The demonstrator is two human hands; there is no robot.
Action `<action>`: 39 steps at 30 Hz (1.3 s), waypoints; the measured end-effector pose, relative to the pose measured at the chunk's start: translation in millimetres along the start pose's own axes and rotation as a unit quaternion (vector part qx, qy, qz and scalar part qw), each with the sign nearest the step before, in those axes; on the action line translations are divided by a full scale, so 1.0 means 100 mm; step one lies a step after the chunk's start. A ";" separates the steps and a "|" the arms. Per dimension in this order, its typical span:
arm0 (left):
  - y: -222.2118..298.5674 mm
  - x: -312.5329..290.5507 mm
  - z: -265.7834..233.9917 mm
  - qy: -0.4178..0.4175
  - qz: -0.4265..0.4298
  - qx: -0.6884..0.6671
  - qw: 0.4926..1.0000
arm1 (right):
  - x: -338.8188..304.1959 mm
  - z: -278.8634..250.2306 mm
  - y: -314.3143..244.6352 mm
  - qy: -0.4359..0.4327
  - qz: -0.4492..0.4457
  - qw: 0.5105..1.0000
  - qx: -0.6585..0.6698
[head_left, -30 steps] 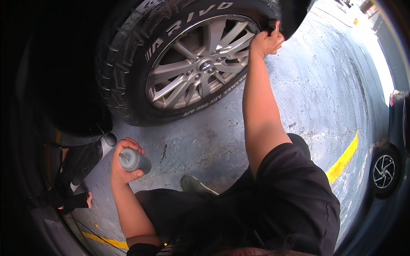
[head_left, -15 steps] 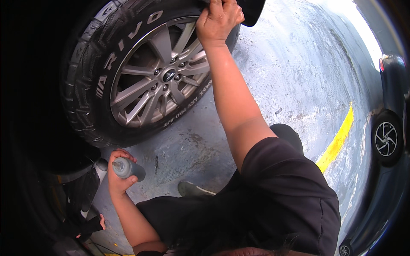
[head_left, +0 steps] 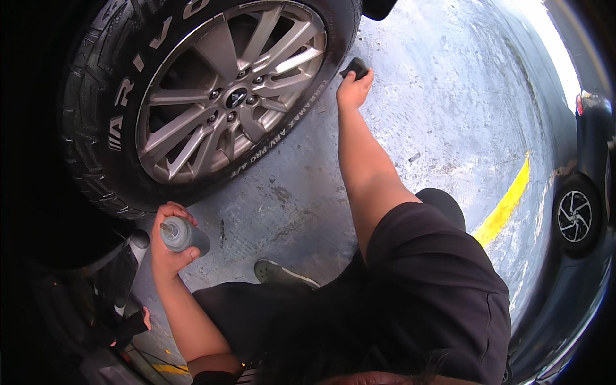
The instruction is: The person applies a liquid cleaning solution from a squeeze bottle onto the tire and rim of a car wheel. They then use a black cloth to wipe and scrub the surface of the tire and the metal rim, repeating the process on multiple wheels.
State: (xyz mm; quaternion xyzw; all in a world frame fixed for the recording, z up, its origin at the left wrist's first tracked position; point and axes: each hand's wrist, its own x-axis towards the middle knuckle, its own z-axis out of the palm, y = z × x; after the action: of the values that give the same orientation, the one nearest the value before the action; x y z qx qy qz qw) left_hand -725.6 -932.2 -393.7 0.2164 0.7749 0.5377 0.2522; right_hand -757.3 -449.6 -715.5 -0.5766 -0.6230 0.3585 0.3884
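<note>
A large black tyre [head_left: 102,176] with raised white lettering and a grey multi-spoke alloy wheel [head_left: 183,96] fills the upper left. My left hand [head_left: 168,253] wraps round a grey squeeze bottle [head_left: 181,236] with a pointed nozzle, just below the tyre's lower edge. On the other side, my right hand [head_left: 354,92] grips a small black sponge-like block [head_left: 354,68]. That hand is apart from the tyre, over the floor to its right.
Grey worn concrete floor [head_left: 443,115] carries a yellow painted line [head_left: 507,205] at the right. A dark parked car [head_left: 571,282] stands along the right edge. Another person's hand [head_left: 147,318] shows at the lower left, beside a dark vehicle part. My shoe [head_left: 282,273] is below the tyre.
My right hand has come down and right, off the tyre's upper part, and the black block now shows in it. My left hand still holds the bottle; the view has shifted slightly.
</note>
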 end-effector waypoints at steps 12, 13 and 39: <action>-0.08 0.04 -0.06 -0.031 -0.022 0.025 0.999 | -0.17 0.06 -0.26 -0.079 -0.227 0.969 -0.060; -0.10 -0.02 -0.10 -0.028 -0.026 0.035 0.999 | -0.35 0.12 -0.11 -0.099 -0.187 0.975 -0.074; -0.15 -0.83 -0.49 0.066 -0.051 0.076 0.994 | -1.64 0.45 0.42 -0.181 0.223 0.958 -0.014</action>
State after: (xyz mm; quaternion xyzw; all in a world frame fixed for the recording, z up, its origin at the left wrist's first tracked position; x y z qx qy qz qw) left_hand -692.6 -1022.9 -380.1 0.1595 0.8386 0.4765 0.2103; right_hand -773.4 -609.7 -784.8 -0.6320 -0.5432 0.5255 0.1711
